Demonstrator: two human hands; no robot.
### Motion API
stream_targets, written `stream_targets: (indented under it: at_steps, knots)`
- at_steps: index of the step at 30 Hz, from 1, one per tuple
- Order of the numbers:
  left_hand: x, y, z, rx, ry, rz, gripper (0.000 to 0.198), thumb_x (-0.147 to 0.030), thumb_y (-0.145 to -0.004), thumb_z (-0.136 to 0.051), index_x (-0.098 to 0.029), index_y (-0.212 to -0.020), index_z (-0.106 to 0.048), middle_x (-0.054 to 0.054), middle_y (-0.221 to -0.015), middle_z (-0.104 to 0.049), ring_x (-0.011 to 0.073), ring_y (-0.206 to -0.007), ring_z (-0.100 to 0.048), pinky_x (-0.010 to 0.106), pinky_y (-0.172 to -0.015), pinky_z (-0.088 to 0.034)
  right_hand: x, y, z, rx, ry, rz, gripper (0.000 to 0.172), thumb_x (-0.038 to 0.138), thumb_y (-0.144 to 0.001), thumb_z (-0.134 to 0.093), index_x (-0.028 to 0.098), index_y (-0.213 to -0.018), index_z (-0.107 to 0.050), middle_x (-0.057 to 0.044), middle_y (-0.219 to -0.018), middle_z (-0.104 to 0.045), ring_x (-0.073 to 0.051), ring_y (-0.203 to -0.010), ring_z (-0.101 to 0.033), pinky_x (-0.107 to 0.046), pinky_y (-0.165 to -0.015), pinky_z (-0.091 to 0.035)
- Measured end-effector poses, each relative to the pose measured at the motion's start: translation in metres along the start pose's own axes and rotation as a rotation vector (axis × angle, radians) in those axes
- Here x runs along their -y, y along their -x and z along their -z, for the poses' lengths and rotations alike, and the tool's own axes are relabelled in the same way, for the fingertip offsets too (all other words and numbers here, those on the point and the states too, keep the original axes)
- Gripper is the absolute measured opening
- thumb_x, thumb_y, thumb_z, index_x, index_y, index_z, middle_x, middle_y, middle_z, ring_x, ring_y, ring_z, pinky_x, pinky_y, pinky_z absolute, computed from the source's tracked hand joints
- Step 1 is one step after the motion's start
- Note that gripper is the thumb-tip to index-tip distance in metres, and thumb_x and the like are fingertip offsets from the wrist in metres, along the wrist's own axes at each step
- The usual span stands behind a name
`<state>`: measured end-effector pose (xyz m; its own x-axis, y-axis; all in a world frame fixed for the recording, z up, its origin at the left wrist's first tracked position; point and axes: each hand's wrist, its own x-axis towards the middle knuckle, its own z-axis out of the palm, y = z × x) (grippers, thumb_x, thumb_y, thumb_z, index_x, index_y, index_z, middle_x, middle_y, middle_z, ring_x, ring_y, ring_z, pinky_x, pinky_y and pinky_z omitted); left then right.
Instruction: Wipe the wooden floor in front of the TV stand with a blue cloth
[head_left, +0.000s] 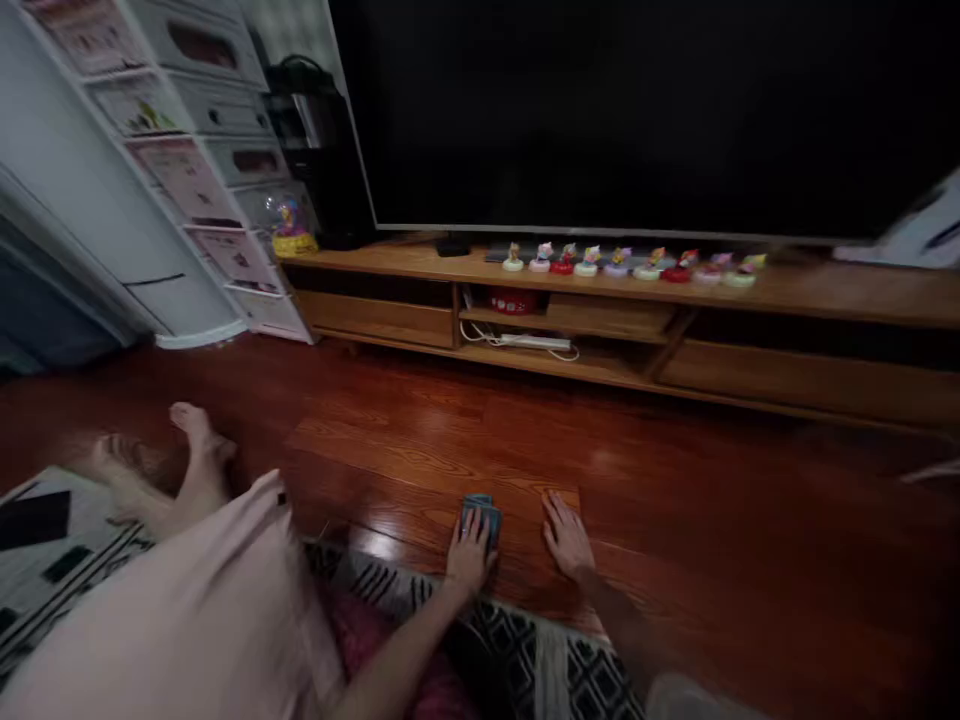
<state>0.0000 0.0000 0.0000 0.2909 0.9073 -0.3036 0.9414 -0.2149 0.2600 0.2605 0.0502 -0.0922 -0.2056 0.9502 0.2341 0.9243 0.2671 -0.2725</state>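
"Reddish wood floor (675, 500) fronts the TV stand (390, 320). Where's the bluish card pile (491, 518)?"

"On that floor, just past the edge of the patterned rug (551, 670), under the left hand (469, 555)."

"Grip?"

"Fingers draped over it; whether they pinch, I can't tell. The right hand (568, 540) lies spread nearby."

"Advice?"

"Pile looks uneven: light, flat fingers should stop it sliding."

Resting the left hand (469, 555) over a small stack of dark cards (491, 519) on the wooden floor (697, 500), near the rug (551, 660)'s edge, with the right hand (568, 538) palm down just beside. Facing a low TV stand (379, 318), with figurines (619, 263) lined along its front edge.
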Motion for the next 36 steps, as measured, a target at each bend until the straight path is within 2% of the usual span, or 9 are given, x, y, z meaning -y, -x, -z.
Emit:
stream_targets:
  at_steps: [4, 7, 13, 17, 21, 23, 26, 32, 36]
  knots:
    - [0.02, -0.004, 0.002, 0.074, -0.051, -0.176, 0.091, -0.042, -0.082, -0.063, -0.021, -0.159, -0.02, 0.012, -0.167, -0.008, 0.0314, -0.152, -0.01, 0.057, -0.121, -0.01, -0.001, 0.0, 0.002, -0.017, 0.007, 0.025, 0.057, 0.029, -0.099, -0.03, 0.024, -0.156, -0.031, -0.006, -0.158, -0.04, -0.02, -0.148, -0.03, -0.044, -0.117, -0.032]
    - [0.032, -0.007, 0.001, 0.041, -0.118, -0.25, 0.085, -0.032, -0.083, -0.064, -0.025, -0.158, -0.025, 0.011, -0.167, -0.013, 0.0305, -0.151, -0.016, 0.057, -0.121, -0.008, -0.001, -0.001, 0.002, -0.02, 0.0, 0.03, 0.058, 0.029, -0.099, -0.031, 0.025, -0.156, -0.029, -0.006, -0.158, -0.039, -0.021, -0.147, -0.031, -0.044, -0.117, -0.032]
    - [0.034, -0.019, -0.015, -0.123, -0.205, -0.243, 0.057, -0.013, -0.096, -0.046, -0.032, -0.15, -0.042, 0.006, -0.159, -0.038, 0.0247, -0.143, -0.036, 0.043, -0.11, -0.041, -0.001, -0.001, 0.001, -0.024, -0.022, 0.03, 0.06, 0.027, -0.098, -0.034, 0.027, -0.157, -0.025, -0.006, -0.159, -0.037, -0.021, -0.147, -0.032, -0.045, -0.117, -0.032]
    - [0.042, -0.026, -0.012, -0.176, -0.214, -0.079, 0.053, -0.009, -0.097, -0.043, -0.03, -0.145, -0.05, 0.008, -0.153, -0.047, 0.0247, -0.135, -0.047, 0.041, -0.106, -0.046, -0.002, 0.0, 0.0, -0.03, -0.019, 0.036, 0.061, 0.025, -0.097, -0.034, 0.027, -0.158, -0.024, -0.006, -0.159, -0.038, -0.021, -0.147, -0.033, -0.045, -0.117, -0.032]
    - [0.075, -0.022, 0.003, -0.251, -0.244, 0.233, 0.054, -0.005, -0.093, -0.039, -0.019, -0.143, -0.054, 0.015, -0.149, -0.05, 0.0291, -0.134, -0.049, 0.049, -0.112, -0.037, -0.003, 0.0, -0.001, -0.038, -0.018, 0.037, 0.061, 0.026, -0.097, -0.035, 0.028, -0.158, -0.024, -0.005, -0.159, -0.039, -0.021, -0.146, -0.034, -0.044, -0.118, -0.032]
    - [0.091, -0.018, 0.005, -0.279, -0.261, 0.315, 0.054, -0.004, -0.092, -0.038, -0.012, -0.141, -0.055, 0.019, -0.148, -0.05, 0.0312, -0.138, -0.044, 0.051, -0.115, -0.034, -0.002, 0.0, 0.0, -0.036, -0.023, 0.036, 0.061, 0.026, -0.097, -0.035, 0.028, -0.158, -0.024, -0.005, -0.159, -0.038, -0.021, -0.146, -0.034, -0.044, -0.117, -0.032]
    - [0.098, -0.016, 0.001, -0.293, -0.248, 0.317, 0.054, -0.002, -0.091, -0.035, -0.009, -0.14, -0.056, 0.019, -0.152, -0.045, 0.0296, -0.144, -0.035, 0.049, -0.115, -0.036, -0.002, 0.0, 0.002, -0.031, -0.032, 0.029, 0.06, 0.027, -0.098, -0.034, 0.027, -0.157, -0.026, -0.006, -0.159, -0.039, -0.021, -0.147, -0.032, -0.044, -0.116, -0.033]
    - [0.09, -0.023, -0.009, -0.251, -0.199, 0.251, 0.07, 0.001, -0.088, -0.037, -0.03, -0.151, -0.043, 0.006, -0.159, -0.037, 0.0295, -0.145, -0.034, 0.049, -0.113, -0.039, -0.002, 0.0, 0.001, -0.037, -0.038, 0.033, 0.06, 0.027, -0.098, -0.033, 0.027, -0.157, -0.026, -0.006, -0.158, -0.039, -0.021, -0.147, -0.032, -0.045, -0.116, -0.033]
    - [0.116, -0.02, -0.001, -0.276, -0.155, 0.361, 0.066, -0.002, -0.091, -0.037, -0.033, -0.15, -0.044, 0.004, -0.16, -0.035, 0.0286, -0.147, -0.031, 0.05, -0.115, -0.035, -0.003, 0.0, -0.001, -0.046, -0.017, 0.036, 0.061, 0.026, -0.098, -0.034, 0.028, -0.158, -0.024, -0.005, -0.159, -0.038, -0.021, -0.147, -0.033, -0.044, -0.116, -0.033]
